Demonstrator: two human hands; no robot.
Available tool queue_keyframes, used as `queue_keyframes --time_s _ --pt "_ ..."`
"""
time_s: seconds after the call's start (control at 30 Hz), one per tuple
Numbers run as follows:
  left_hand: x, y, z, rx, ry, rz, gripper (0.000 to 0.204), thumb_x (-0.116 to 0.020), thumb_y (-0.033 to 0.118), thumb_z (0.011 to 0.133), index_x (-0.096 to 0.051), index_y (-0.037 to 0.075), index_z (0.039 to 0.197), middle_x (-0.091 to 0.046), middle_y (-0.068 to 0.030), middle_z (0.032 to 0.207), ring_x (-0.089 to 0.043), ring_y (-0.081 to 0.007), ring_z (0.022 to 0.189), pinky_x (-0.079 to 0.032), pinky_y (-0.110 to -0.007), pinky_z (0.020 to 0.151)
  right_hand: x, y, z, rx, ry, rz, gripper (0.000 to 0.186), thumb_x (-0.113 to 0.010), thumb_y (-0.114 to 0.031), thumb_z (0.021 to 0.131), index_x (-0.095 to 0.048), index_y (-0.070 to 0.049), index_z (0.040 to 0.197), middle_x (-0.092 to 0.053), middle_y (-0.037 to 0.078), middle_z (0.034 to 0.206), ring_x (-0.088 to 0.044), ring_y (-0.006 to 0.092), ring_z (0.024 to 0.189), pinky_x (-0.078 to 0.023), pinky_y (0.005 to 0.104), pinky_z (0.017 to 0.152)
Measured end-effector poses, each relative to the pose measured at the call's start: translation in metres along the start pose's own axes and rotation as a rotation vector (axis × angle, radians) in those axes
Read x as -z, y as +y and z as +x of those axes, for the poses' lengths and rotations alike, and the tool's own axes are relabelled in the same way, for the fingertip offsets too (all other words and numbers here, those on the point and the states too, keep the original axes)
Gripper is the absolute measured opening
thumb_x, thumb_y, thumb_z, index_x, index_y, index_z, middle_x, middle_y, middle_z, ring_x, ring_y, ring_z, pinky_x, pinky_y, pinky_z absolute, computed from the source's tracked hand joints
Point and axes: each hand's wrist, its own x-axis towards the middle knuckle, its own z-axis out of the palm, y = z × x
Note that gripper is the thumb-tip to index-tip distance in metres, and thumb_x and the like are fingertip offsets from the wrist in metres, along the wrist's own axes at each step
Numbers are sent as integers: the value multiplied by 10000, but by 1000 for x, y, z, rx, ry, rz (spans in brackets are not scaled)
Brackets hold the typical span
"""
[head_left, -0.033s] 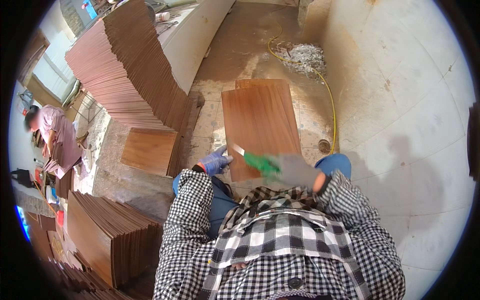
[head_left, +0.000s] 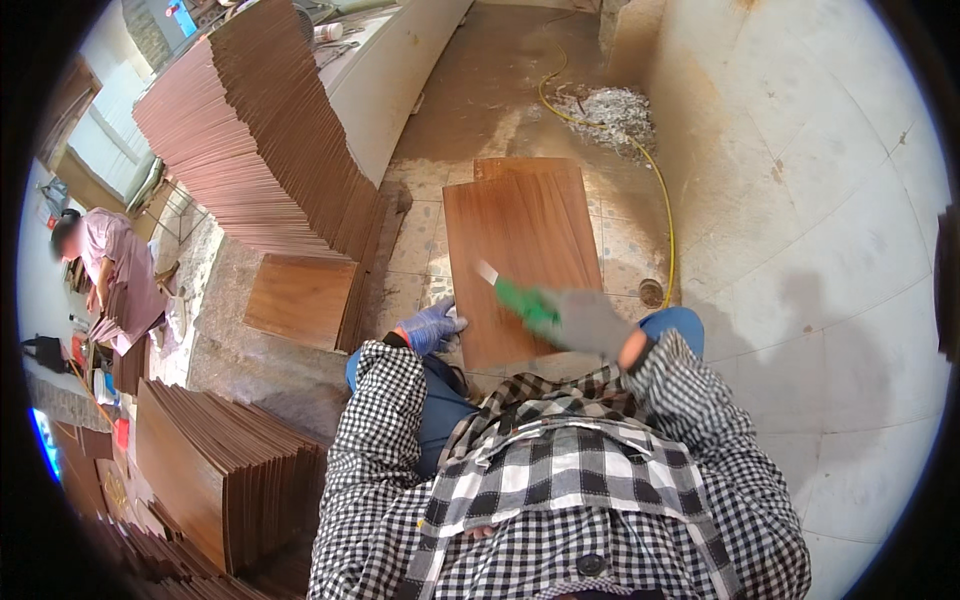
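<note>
We note a rectangular wood-grained panel (head_left: pixel 518 235) lapping a second panel (head_left: pixel 550 167) over tiled floor (head_left: pixel 410 242), our right hand (head_left: pixel 592 324) clenched on a green-handled blade (head_left: pixel 522 300), left hand (head_left: pixel 430 328) at the panel's near left edge, its grip we cannot tell.

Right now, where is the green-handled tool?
The green-handled tool is near the head view's centre, in the right hand, over the brown panel.

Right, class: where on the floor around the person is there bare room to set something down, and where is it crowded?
Bare floor shows between the wooden boards and the yellow hose, and beyond the boards, left of the whitish scrap heap. The person's left side is crowded with board stacks.
</note>
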Motion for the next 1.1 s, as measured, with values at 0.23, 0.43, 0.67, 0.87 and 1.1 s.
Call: queue_keyframes --time_s 0.23,0.43,0.67,0.87,1.1 --pt "-8 3 -3 -47 227 -221 660 -619 360 1037 -349 127 1592 -594 -103 1393 -628 -262 1155 -533 -436 956 -2 -19 24 169 10 36 669 -402 -667 1022 -616 -96 1299 -704 233 966 -707 382 866 -560 472 801" --pt "-20 6 39 -50 482 -243 576 -528 486 1059 -544 69 1456 -653 -127 1329 -646 -268 1145 -535 -443 981 40 49 20 -334 81 125 686 -413 -687 1009 -586 -149 1396 -734 216 973 -716 398 928 -553 486 849" --pt "0 -3 62 -166 651 -46 571 -462 432 1083 -560 -34 1398 -666 -178 1306 -668 -283 1100 -538 -400 956 26 42 -51 -371 90 184 724 -422 -689 1000 -532 -159 1480 -709 265 1081 -703 395 1006 -542 506 876" --pt "25 -21 77 -227 763 234 509 -469 386 1077 -652 -47 1273 -706 -194 1226 -670 -301 1076 -505 -408 964 15 34 -108 -163 -84 225 641 -500 -583 1022 -524 -135 1480 -691 244 998 -689 388 916 -535 501 814" --pt "8 -12 71 -293 918 259 449 -482 338 1068 -646 -57 1206 -686 -264 1220 -653 -400 1117 -497 -450 949 39 9 -183 -245 -273 120 592 -555 -507 1014 -503 -180 1505 -666 208 1252 -633 398 1148 -497 496 977"
